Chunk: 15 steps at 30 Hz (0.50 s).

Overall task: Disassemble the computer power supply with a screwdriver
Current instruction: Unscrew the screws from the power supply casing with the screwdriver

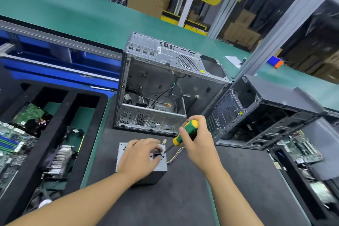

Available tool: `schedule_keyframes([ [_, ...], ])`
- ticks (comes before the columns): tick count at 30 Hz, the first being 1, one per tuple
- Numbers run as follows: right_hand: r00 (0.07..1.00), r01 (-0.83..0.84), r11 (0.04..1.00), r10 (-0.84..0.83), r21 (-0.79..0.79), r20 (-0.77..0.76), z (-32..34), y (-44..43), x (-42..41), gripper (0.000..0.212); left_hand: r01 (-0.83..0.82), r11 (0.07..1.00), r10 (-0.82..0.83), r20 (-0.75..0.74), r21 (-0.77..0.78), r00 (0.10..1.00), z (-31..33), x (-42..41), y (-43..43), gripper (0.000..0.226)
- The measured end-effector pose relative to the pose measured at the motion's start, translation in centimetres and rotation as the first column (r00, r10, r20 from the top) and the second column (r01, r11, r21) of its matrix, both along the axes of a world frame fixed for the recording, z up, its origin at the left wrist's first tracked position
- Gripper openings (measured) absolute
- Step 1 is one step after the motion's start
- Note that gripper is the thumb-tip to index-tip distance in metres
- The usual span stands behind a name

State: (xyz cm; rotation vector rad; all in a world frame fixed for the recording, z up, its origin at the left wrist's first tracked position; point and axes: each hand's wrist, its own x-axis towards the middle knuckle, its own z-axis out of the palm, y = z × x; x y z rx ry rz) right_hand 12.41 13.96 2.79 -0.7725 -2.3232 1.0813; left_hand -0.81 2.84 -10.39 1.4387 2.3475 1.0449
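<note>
The power supply (122, 156) sits on the table (183, 198), the open case (159, 86) just behind it. Your left grip (141, 154) lies spread on its top. Your right grip (197, 141) is wrapped round the green-and-yellow screwdriver (189, 130), whose tip meets the supply's right edge.

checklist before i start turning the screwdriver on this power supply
1. Power supply steadied: left hand rests on top of it, ok.
2. Screwdriver gripped: right hand wraps the handle, ok.
3. Tip seated in a screw head: cannot tell.
4. Wires clear of the tip: they trail off to the right, under the shaft, ok.
5. Left fingertips clear of the tip: right beside it, not ok.
</note>
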Motion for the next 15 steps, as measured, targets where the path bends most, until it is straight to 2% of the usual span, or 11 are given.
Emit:
schedule_keyframes([
  [2,1.000,0.010,1.000,-0.011,-0.028,-0.022,-0.3,0.0,0.3,0.021,-0.015,0.999,0.018,0.086,-0.032,0.996,0.2,-0.2,0.6,0.012],
  [4,0.998,0.035,0.999,-0.037,-0.033,-0.048,-0.5,0.1,0.5,0.021,-0.026,0.996,0.035,0.099,-0.085,0.995,0.6,0.2,1.3,0.007],
  [9,0.999,0.044,0.999,-0.045,-0.028,-0.012,-0.3,0.3,0.4,0.021,-0.057,0.996,0.053,-0.051,-0.070,0.997,-0.1,0.8,1.6,0.015],
  [15,0.999,0.012,1.000,-0.012,0.019,0.042,-0.1,0.4,0.2,0.022,-0.038,0.998,0.037,-0.020,-0.043,0.999,-0.1,0.9,1.6,0.010],
])
